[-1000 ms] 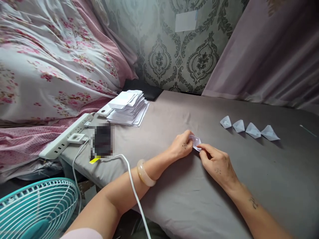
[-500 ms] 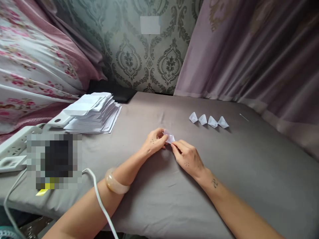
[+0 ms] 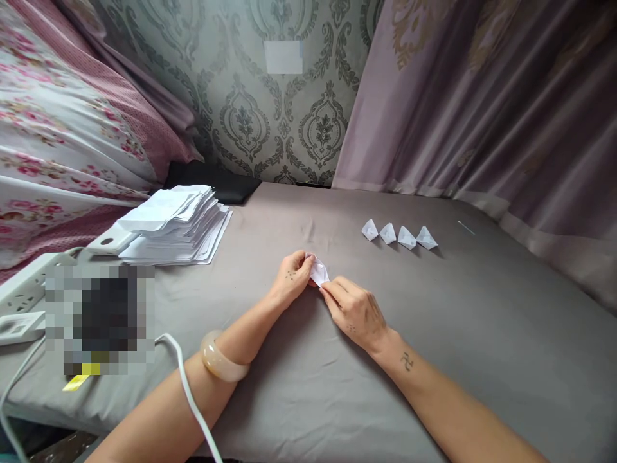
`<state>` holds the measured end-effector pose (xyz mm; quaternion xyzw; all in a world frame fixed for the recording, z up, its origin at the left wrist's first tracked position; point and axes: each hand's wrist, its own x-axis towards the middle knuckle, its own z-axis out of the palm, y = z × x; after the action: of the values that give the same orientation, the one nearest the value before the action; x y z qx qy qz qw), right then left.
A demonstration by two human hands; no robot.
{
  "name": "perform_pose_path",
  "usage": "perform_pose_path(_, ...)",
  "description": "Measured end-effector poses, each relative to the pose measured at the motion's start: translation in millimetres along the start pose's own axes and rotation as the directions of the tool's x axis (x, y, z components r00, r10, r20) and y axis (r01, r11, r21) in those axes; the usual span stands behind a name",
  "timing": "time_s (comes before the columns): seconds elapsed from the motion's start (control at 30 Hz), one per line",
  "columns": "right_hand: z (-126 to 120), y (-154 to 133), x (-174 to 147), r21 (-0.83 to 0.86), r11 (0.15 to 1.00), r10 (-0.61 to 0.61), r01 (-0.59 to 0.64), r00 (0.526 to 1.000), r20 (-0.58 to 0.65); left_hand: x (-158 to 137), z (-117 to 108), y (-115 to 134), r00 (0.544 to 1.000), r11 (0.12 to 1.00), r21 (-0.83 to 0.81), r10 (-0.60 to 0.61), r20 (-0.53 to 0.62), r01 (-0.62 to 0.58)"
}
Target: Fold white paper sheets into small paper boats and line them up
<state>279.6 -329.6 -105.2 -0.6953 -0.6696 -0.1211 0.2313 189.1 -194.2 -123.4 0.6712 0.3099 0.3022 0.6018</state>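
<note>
Between my two hands is a small piece of folded white paper (image 3: 319, 271), held just above the grey cloth. My left hand (image 3: 293, 278) pinches its upper left side with thumb and fingers. At its lower right corner, the fingertips of my right hand (image 3: 354, 312) are closed on the paper's edge. Creases run across the paper, and part of it is hidden behind my fingers. Beyond my right hand, several small folded paper boats (image 3: 387, 233) stand in a row.
A stack of white paper (image 3: 176, 231) lies at the left, beside white power strips (image 3: 26, 283). A white cable (image 3: 186, 386) crosses over my left forearm. A thin stick (image 3: 466, 227) rests at the right, near the curtain (image 3: 409, 116). A blurred dark object (image 3: 108, 315) sits at the left.
The folded paper has turned in my fingers and shows a broader, creased face. Both hands have shifted slightly left in view, and the whole view has shifted a little.
</note>
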Motion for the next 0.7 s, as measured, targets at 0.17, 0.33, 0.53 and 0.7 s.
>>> perform_pose_path(0.17, 1, 0, 0, 0.081, 0.991, 0.107, -0.102, 0.993, -0.049, -5, 3, 12, 0.999, 0.995, -0.089, -0.046, 0.023, 0.048)
perform_pose_path(0.33, 6, 3, 1, 0.219, 0.947, 0.250, -0.237, 0.968, -0.035, -9, 6, 18, 0.998, 0.986, -0.153, -0.054, 0.034, 0.059)
perform_pose_path(0.53, 6, 2, 1, 0.216, 0.951, 0.224, -0.223, 0.974, 0.022, -13, 8, 23, 0.994, 0.970, -0.221, -0.083, 0.073, 0.098)
perform_pose_path(0.7, 0, -4, 2, 0.047, 0.988, 0.143, -0.148, 0.985, 0.099, -12, 7, 18, 0.994, 0.980, -0.170, -0.100, 0.048, 0.107)
